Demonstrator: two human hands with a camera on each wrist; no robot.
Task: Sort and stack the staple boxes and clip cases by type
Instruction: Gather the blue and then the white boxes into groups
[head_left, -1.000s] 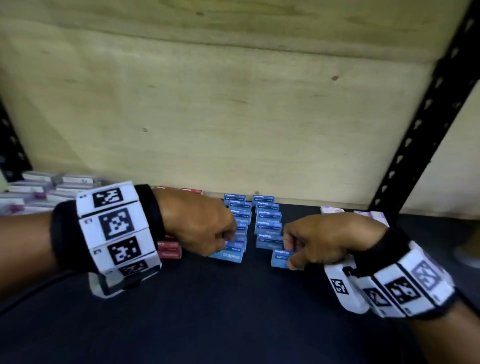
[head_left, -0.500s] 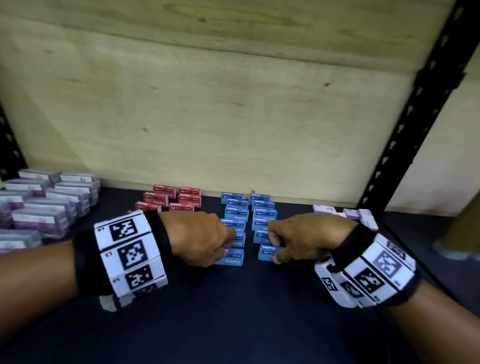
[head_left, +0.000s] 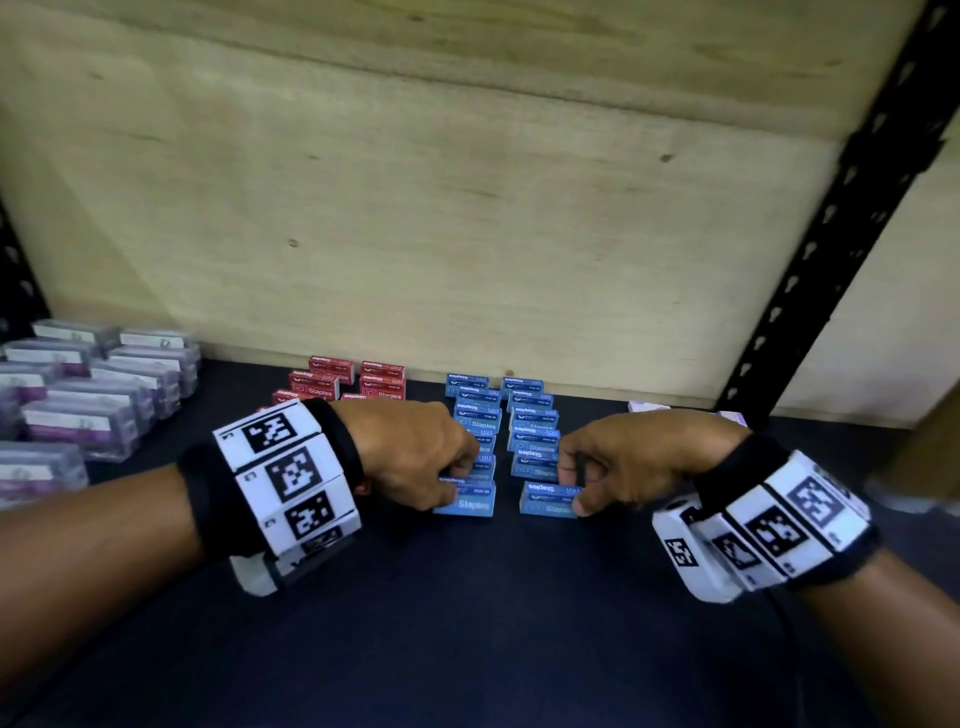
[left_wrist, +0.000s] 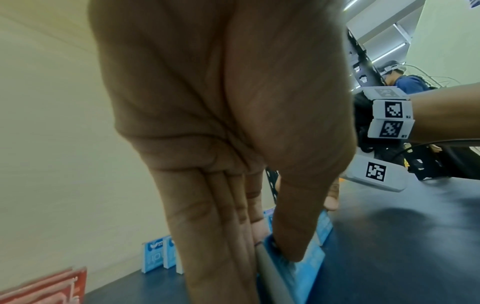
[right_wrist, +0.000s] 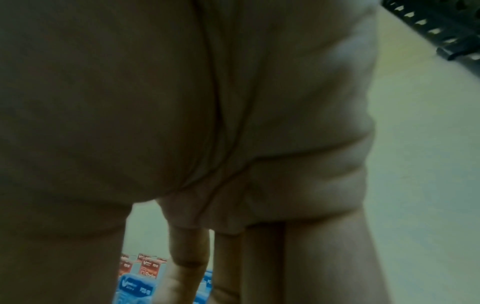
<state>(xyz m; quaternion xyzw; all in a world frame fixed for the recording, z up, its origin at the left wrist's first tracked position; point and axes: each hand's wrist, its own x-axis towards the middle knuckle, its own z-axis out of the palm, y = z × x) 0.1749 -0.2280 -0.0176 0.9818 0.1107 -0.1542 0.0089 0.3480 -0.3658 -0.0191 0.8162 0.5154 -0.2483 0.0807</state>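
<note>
Two columns of blue staple boxes (head_left: 532, 421) run from the back wall toward me on the dark shelf. My left hand (head_left: 457, 483) grips the front box of the left column (head_left: 467, 503) by its left end; in the left wrist view the thumb (left_wrist: 291, 242) and fingers pinch this blue box (left_wrist: 309, 265). My right hand (head_left: 576, 488) pinches the right end of the front box of the right column (head_left: 545, 499), seen close in the right wrist view as a blue box (right_wrist: 135, 288). Red staple boxes (head_left: 382, 382) stand stacked left of the blue ones.
Clear clip cases with purple and white labels (head_left: 88, 405) are stacked at the far left. A few pale cases (head_left: 647, 406) lie behind my right hand. A black shelf upright (head_left: 831, 223) rises at the right. A wooden back wall (head_left: 467, 208) closes the shelf.
Both hands keep their hold on the front blue boxes. The left front box, skewed a second ago, now lies square with its column. The head view has shifted.
</note>
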